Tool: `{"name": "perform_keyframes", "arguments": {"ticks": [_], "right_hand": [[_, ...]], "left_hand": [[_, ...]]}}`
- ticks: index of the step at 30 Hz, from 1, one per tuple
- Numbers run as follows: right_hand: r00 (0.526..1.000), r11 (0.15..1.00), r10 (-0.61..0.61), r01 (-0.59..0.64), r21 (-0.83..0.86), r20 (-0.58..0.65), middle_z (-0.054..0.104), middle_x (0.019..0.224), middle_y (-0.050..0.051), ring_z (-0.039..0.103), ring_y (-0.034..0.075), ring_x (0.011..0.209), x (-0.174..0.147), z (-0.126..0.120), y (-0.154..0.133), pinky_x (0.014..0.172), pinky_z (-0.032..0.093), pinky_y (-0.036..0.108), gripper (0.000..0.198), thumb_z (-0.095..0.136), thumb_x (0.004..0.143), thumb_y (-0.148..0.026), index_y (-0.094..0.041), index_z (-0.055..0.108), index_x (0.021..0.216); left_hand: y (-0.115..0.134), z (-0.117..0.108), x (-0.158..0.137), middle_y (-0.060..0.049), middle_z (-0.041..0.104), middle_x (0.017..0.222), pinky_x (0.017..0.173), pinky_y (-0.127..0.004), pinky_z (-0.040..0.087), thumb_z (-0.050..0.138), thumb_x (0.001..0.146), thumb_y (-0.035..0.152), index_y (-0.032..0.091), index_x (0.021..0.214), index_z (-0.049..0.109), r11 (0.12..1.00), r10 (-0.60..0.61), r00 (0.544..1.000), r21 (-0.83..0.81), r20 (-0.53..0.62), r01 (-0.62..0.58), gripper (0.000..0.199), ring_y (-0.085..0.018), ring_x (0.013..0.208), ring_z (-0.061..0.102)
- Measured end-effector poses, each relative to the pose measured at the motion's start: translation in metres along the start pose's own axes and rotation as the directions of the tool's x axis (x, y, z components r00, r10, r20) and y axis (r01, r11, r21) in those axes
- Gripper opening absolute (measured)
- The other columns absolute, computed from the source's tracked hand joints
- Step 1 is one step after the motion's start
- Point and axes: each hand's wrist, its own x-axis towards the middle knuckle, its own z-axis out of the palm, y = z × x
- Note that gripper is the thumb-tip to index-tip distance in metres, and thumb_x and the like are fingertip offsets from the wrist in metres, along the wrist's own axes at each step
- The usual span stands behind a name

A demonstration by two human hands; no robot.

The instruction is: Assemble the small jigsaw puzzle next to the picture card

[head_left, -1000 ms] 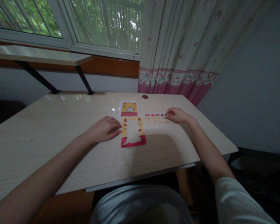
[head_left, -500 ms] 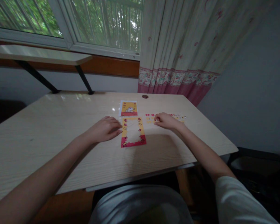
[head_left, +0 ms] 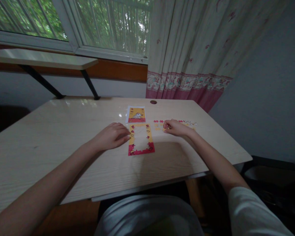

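Observation:
A puzzle frame point(head_left: 141, 151) with a yellow and red border lies on the table, its middle bare of pieces. My left hand point(head_left: 115, 136) rests flat at its left edge, fingers stretched out and fingertips touching the border. Right of the frame, loose puzzle pieces point(head_left: 159, 125) in red, yellow and white lie in rows. My right hand point(head_left: 175, 127) is over these pieces, thumb and fingers drawn together in a pinch. A bit of yellow shows by the fingertips, too small to tell whether it is held. The hand covers part of the rows.
Behind the frame lies a picture card point(head_left: 137, 115) of a white animal on yellow and red. A raised shelf point(head_left: 44, 59) on black legs stands at the back left of the table point(head_left: 88, 177). Near the back edge is a round cable hole point(head_left: 153, 102). A curtain point(head_left: 186, 59) hangs behind.
Both hands stay in nearly the same places. The right thumb and fingers have shifted slightly over the pieces. The whole view has moved a little.

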Motion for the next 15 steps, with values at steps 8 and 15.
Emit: {"name": "perform_keyframes", "arguments": {"ticks": [8, 15], "right_hand": [[0.988, 0.923, -0.131, 0.153, 0.352, -0.087, 0.066, 0.083, 0.004, 0.057, 0.013, 0.075, 0.001, 0.018, -0.044, 0.069, 0.042, 0.025, 0.017, 0.056, 0.086, -0.027, -0.016, 0.068, 0.090], [0.991, 0.682, -0.101, 0.134, 0.719, -0.089, 0.065, 0.077, 0.001, 0.058, 0.012, 0.069, 0.007, 0.062, -0.079, 0.063, 0.045, 0.025, 0.033, 0.072, 0.072, -0.046, -0.018, 0.067, 0.089]], "left_hand": [[0.035, 0.008, 0.010, -0.007, 0.071, 0.086, 0.074, -0.032, 0.049, 0.052, 0.086, 0.033, 0.018, 0.088, 0.071, 0.926, -0.180, 0.975, -0.356, -0.134, 0.122, 0.025, -0.019, 0.081, 0.062], [0.068, 0.022, 0.019, -0.003, 0.063, 0.068, 0.059, -0.025, 0.041, 0.057, 0.079, 0.033, 0.016, 0.079, 0.072, 0.798, -0.361, 0.932, -0.530, -0.038, 0.287, 0.022, -0.014, 0.063, 0.055]]}}
